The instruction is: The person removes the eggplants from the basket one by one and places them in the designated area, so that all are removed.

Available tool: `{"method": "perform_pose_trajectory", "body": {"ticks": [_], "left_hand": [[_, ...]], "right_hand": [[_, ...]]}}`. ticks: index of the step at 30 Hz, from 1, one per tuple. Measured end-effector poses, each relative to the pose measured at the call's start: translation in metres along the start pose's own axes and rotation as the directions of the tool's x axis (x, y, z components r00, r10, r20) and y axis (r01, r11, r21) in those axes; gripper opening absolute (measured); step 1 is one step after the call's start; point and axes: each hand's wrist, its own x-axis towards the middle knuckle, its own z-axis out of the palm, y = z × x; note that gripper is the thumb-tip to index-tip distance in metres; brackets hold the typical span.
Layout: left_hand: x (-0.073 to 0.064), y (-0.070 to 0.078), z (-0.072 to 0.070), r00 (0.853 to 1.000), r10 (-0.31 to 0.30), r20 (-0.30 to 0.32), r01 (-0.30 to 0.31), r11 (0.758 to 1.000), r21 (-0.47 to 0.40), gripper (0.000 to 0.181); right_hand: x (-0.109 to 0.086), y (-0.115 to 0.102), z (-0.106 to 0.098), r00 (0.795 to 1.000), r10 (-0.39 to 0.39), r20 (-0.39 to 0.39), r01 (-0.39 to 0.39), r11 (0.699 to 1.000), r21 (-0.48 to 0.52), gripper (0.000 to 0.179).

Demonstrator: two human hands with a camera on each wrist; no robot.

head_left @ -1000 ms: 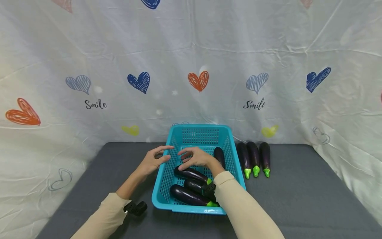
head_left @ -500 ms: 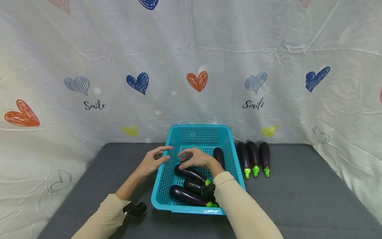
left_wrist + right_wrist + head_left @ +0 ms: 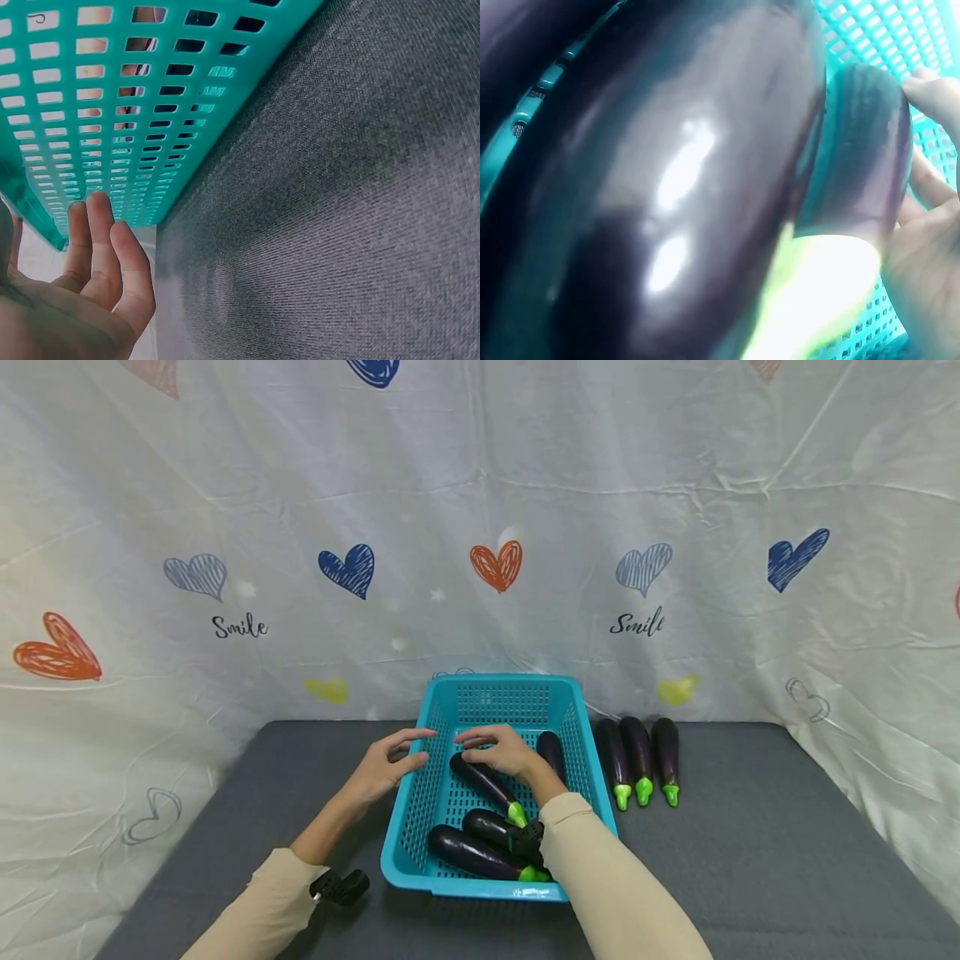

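A blue perforated plastic basket (image 3: 498, 887) stands mid-table with several dark purple eggplants in it. My right hand (image 3: 506, 753) reaches inside and holds one eggplant (image 3: 486, 783) near its blunt end, its green cap toward me. In the right wrist view, a digit of the hand (image 3: 926, 251) lies at that eggplant's (image 3: 862, 150) end; other fingertips are hidden behind it. Two more eggplants (image 3: 465, 852) lie at the near end, one partly under the wrist camera. Outside the left wall, my left hand (image 3: 381, 770) stays with fingers spread at the rim, holding nothing.
Right of the basket, three eggplants (image 3: 637, 752) lie side by side on the dark grey tabletop (image 3: 750, 860). Another eggplant (image 3: 551, 752) rests along the basket's inner right wall. A white cloth (image 3: 570, 485) printed with hearts hangs behind the table.
The right hand has shifted slightly away and to the right. The held eggplant's blunt end moved with it, turning the eggplant more lengthwise in the basket. My left hand has kept its place.
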Motion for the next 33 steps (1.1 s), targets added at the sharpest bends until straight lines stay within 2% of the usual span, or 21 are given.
{"method": "perform_pose_trajectory", "body": {"ticks": [3, 8, 15, 21, 25, 29, 33], "left_hand": [[0.0, -0.001, 0.0, 1.0, -0.003, -0.001, 0.003, 1.0, 0.004, 0.044], [-0.001, 0.001, 0.001, 1.0, -0.013, 0.005, 0.013, 1.0, 0.015, 0.043], [-0.011, 0.031, 0.001, 1.0, -0.011, 0.026, 0.011, 1.0, 0.027, 0.041], [-0.014, 0.036, 0.002, 1.0, -0.007, 0.025, 0.006, 1.0, 0.029, 0.041], [-0.008, 0.023, 0.001, 1.0, -0.021, 0.018, 0.02, 0.999, 0.033, 0.041], [0.0, 0.0, 0.001, 1.0, -0.019, 0.01, 0.019, 0.999, 0.028, 0.042], [0.001, -0.003, 0.0, 1.0, -0.006, 0.009, 0.005, 0.999, 0.033, 0.042]], "right_hand": [[0.0, -0.001, 0.0, 0.999, -0.033, 0.0, 0.033, 0.998, -0.05, 0.026], [0.001, -0.001, -0.001, 0.999, -0.033, 0.019, 0.034, 0.997, -0.075, 0.023], [0.0, -0.001, -0.005, 0.998, -0.004, 0.068, 0.011, 0.995, -0.095, 0.038], [0.001, -0.002, -0.006, 0.996, -0.012, 0.087, 0.023, 0.993, -0.118, 0.041], [0.0, -0.003, -0.006, 0.998, -0.021, 0.057, 0.028, 0.993, -0.117, 0.04], [0.0, 0.0, -0.005, 0.999, 0.01, -0.038, -0.014, 0.994, -0.108, 0.039], [0.001, 0.004, -0.005, 0.992, 0.026, -0.123, -0.041, 0.992, -0.117, 0.037]]}}
